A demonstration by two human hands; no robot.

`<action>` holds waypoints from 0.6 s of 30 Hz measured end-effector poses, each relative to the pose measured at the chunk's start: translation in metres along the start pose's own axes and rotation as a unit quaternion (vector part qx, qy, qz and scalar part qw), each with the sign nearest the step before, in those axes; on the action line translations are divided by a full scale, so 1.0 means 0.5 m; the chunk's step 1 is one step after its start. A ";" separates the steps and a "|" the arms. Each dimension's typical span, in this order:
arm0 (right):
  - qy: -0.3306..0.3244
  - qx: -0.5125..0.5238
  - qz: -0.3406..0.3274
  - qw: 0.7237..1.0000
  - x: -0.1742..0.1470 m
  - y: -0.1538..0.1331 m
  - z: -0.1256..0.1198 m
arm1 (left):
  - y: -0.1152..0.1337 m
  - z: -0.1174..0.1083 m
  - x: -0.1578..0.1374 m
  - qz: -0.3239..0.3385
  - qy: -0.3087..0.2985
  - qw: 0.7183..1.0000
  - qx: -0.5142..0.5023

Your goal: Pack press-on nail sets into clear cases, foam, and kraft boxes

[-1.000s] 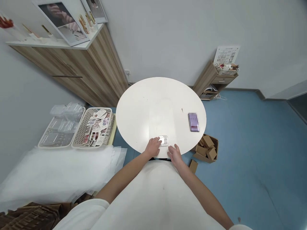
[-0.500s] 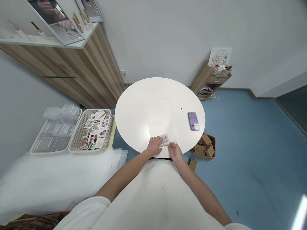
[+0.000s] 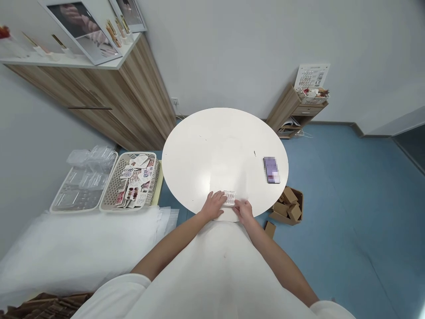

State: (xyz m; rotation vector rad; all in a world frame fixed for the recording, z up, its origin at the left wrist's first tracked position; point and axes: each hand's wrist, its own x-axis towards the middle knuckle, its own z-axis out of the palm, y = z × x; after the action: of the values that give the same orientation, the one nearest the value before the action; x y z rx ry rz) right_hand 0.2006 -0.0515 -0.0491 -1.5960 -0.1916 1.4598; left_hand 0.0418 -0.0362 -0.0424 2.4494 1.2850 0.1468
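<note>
One small clear tray (image 3: 229,198) near the close rim of a white oval table (image 3: 195,133), set between the left hand (image 3: 212,206) and the right hand (image 3: 244,210). Lies flat or nearly so, with two rows of small pale pieces (image 3: 229,200) faintly visible inside, too tiny for finer detail. Seems to run lengthwise from side to side, judging by the rows and despite a left end hidden under fingers; so roughly in line with the gap across from hand to hand, one short end toward each.

From the left hand, lies to the right and slightly forward; from the right hand, to the left and slightly forward. Contact on both sides, but more overlap on the left: fingers laid across that end, loosely spread, with the thumb set apart on the near side. On the right, thumb and fingertips drawn in narrow at the near right corner; impossible to make out whether pinching the edge or merely resting against it.

Farther right on the tabletop, well apart from both hands, a blurred purple item (image 3: 271,170). Past the table's right side, on the blue floor (image 3: 345,190), a brown carton (image 3: 283,218) full of cardboard pieces (image 3: 288,195).
</note>
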 end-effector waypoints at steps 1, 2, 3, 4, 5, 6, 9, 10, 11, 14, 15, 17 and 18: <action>-0.003 0.003 0.004 1.000 -0.003 -0.001 0.001 | -0.004 0.000 0.000 0.012 0.011 1.000 0.015; -0.006 0.005 0.008 1.000 -0.006 -0.002 0.002 | -0.008 0.001 0.000 0.020 0.020 0.999 0.029; -0.011 0.007 0.012 1.000 -0.009 -0.003 0.003 | -0.012 0.000 0.001 0.027 0.025 0.998 0.041; -0.017 0.009 0.017 1.000 -0.012 -0.004 0.004 | -0.015 0.000 0.002 0.033 0.026 0.998 0.051; -0.023 0.013 0.021 0.999 -0.015 -0.005 0.005 | -0.017 -0.001 0.003 0.039 0.023 0.997 0.058; -0.029 0.016 0.026 0.999 -0.017 -0.006 0.005 | -0.018 -0.002 0.003 0.047 0.019 0.997 0.060; -0.040 0.014 0.036 0.998 -0.019 -0.013 0.003 | -0.017 -0.007 0.000 0.065 0.013 0.996 0.053; -0.041 0.008 0.037 0.998 -0.018 -0.016 0.001 | -0.015 -0.008 -0.001 0.066 0.013 0.996 0.051; -0.044 0.003 0.038 0.998 -0.016 -0.019 0.000 | -0.013 -0.008 -0.002 0.066 0.013 0.996 0.051; -0.055 -0.010 0.039 0.998 -0.010 -0.027 -0.006 | -0.010 -0.006 -0.002 0.066 0.013 0.995 0.070; -0.057 -0.013 0.038 0.998 -0.008 -0.028 -0.007 | -0.009 -0.005 0.000 0.066 0.016 0.995 0.079; -0.061 -0.022 0.036 0.997 -0.004 -0.028 -0.008 | -0.010 -0.001 0.004 0.067 0.028 0.993 0.093; -0.062 -0.027 0.034 0.997 -0.003 -0.026 -0.009 | -0.010 0.000 0.005 0.068 0.034 0.992 0.098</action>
State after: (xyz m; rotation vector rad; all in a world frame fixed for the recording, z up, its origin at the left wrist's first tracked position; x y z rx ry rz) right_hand 0.2098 -0.0474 -0.0396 -1.5698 -0.2522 1.6206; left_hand 0.0393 -0.0314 -0.0445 2.7213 1.2120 0.1468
